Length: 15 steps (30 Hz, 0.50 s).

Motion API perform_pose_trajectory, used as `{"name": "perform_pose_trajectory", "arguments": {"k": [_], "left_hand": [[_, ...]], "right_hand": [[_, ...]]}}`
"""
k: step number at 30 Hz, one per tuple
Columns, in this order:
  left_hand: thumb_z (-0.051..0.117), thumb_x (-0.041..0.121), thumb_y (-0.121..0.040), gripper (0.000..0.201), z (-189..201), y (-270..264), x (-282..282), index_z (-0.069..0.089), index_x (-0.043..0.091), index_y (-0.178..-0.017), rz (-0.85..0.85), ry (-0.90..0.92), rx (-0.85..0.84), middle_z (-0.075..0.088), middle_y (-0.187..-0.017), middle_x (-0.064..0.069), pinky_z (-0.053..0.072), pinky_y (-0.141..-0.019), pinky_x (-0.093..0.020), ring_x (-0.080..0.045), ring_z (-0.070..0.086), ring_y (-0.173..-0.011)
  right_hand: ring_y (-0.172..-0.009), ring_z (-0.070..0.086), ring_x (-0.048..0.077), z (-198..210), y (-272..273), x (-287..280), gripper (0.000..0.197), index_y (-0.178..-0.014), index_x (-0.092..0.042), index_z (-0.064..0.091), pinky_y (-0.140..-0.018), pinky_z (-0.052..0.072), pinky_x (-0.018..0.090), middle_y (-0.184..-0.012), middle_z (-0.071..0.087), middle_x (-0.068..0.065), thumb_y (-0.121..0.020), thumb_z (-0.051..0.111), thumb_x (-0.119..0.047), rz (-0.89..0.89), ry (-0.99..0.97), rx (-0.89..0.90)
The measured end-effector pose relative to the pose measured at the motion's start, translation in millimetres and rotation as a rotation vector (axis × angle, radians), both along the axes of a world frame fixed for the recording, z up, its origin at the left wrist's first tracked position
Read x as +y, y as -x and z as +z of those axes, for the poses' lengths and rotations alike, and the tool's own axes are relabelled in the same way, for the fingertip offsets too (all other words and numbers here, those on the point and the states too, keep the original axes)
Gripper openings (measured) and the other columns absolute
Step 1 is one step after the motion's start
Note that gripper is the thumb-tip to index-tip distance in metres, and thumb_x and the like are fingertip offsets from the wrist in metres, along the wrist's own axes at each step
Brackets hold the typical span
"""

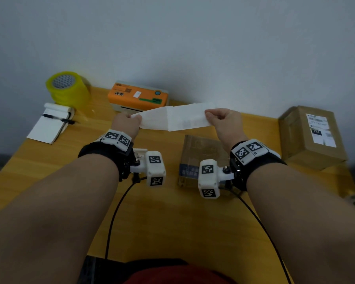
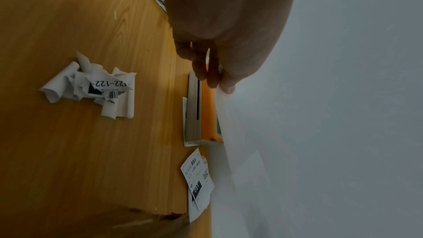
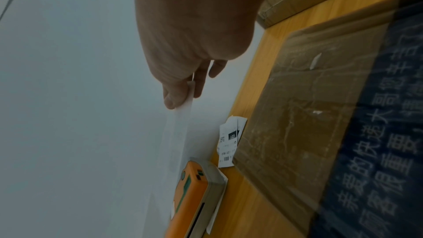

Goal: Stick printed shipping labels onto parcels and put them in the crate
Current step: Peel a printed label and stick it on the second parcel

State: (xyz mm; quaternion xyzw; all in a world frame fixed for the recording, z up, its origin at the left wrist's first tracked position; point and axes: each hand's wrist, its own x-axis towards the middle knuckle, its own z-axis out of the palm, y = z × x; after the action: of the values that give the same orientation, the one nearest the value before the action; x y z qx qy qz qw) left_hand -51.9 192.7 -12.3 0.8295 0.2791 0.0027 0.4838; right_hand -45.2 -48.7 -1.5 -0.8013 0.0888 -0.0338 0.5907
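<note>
A long white label strip [image 1: 172, 118] is stretched in the air above the wooden table [image 1: 156, 222], its blank side toward me. My left hand [image 1: 129, 119] pinches its left end and my right hand [image 1: 217, 117] pinches its right end. In the wrist views the strip [image 2: 231, 133] [image 3: 176, 142] runs away edge-on from the pinching fingers [image 2: 226, 82] [image 3: 174, 97]. Below the right wrist lies a flat brown parcel [image 1: 199, 154] [image 3: 320, 115] with blue printing. A second, labelled brown box [image 1: 312, 136] stands at the right edge. The orange label printer [image 1: 138, 96] [image 3: 194, 198] sits against the wall.
A yellow tape roll [image 1: 67, 89] and a notepad with a pen [image 1: 51, 121] lie at the back left. A crumpled label backing [image 2: 96, 88] lies on the table, and loose printed labels [image 2: 198, 180] [image 3: 230, 142] lie near the printer by the wall.
</note>
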Motion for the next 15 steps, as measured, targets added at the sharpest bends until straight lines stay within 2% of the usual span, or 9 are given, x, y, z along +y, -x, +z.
{"name": "perform_pose_trajectory", "arguments": {"k": [6, 9, 13, 15], "left_hand": [[0.047, 0.021, -0.092, 0.027, -3.5, -0.4, 4.9, 0.060, -0.001, -0.104, 0.097, -0.108, 0.026, 0.061, -0.106, -0.019, 0.045, -0.079, -0.038, -0.034, 0.056, -0.092], [0.047, 0.023, -0.093, 0.029, -6.2, 2.1, 9.3, 0.059, 0.000, -0.104, 0.146, -0.109, 0.029, 0.061, -0.109, -0.021, 0.047, -0.084, -0.043, -0.038, 0.058, -0.099], [0.047, 0.026, -0.095, 0.032, -13.4, 9.0, 14.3, 0.055, 0.001, -0.113, 0.219, -0.101, 0.051, 0.058, -0.116, -0.019, 0.045, -0.086, -0.042, -0.036, 0.056, -0.105], [0.043, 0.025, -0.097, 0.035, -15.6, 13.1, 25.3, 0.050, 0.002, -0.124, 0.284, -0.077, 0.089, 0.055, -0.124, -0.019, 0.044, -0.091, -0.042, -0.036, 0.053, -0.111]], "right_hand": [[-0.088, 0.058, 0.008, -4.5, 0.2, 9.3, 0.017, -0.103, -0.007, 0.072, -0.080, 0.046, 0.016, -0.094, 0.066, -0.001, -0.088, 0.064, -0.014, 0.021, 0.011, 0.001], [-0.090, 0.058, 0.009, -4.9, 0.7, 11.3, 0.017, -0.103, -0.008, 0.072, -0.085, 0.047, 0.019, -0.095, 0.066, -0.001, -0.088, 0.064, -0.014, 0.028, 0.020, -0.002], [-0.089, 0.059, 0.008, -8.7, 1.9, 14.5, 0.017, -0.103, -0.008, 0.072, -0.087, 0.048, 0.020, -0.093, 0.066, -0.003, -0.088, 0.064, -0.013, 0.060, 0.028, 0.021], [-0.088, 0.058, 0.009, -12.5, 1.4, 9.5, 0.017, -0.104, -0.008, 0.071, -0.081, 0.049, 0.016, -0.094, 0.066, -0.001, -0.089, 0.063, -0.014, 0.009, 0.037, 0.023]]}}
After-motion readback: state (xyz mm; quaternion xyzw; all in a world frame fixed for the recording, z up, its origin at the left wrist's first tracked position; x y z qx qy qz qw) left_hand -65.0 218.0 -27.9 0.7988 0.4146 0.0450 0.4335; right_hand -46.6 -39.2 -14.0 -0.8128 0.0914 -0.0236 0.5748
